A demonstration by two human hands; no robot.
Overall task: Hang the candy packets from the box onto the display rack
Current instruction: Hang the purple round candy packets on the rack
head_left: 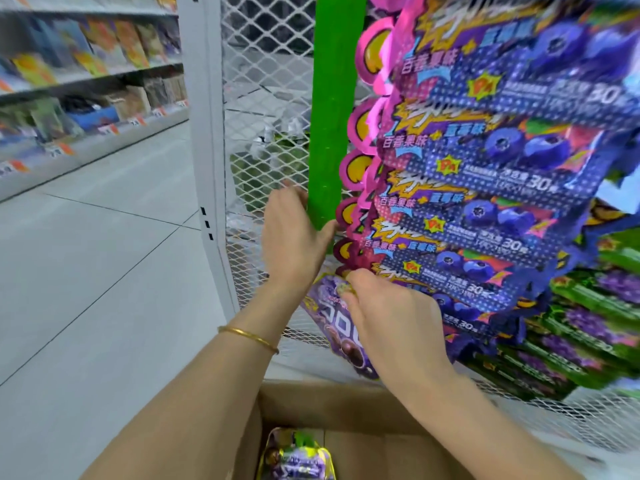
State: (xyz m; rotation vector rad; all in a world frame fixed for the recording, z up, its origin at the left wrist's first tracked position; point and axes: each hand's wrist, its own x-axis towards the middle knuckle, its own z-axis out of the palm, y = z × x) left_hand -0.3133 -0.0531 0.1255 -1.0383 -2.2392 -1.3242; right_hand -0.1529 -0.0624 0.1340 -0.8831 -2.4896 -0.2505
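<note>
1. The step in hand, as I judge it, is hooking the purple candy packet (334, 323) onto the lower end of the green display strip (332, 133). It probably goes best with the strip held steady and the packet's top brought square to a free spot, below the blueberry packets (485, 209) hanging at 2 o'clock.
2. The left hand (294, 237) curls round the strip's bottom end, thumb in front and fingers behind.
3. The right hand (391, 327), at 5 o'clock from the left hand, pinches the packet's top edge. The packet hangs just under the strip.
4. The cardboard box (346, 403) sits at 6 o'clock with a spare packet (298, 459) inside.
</note>
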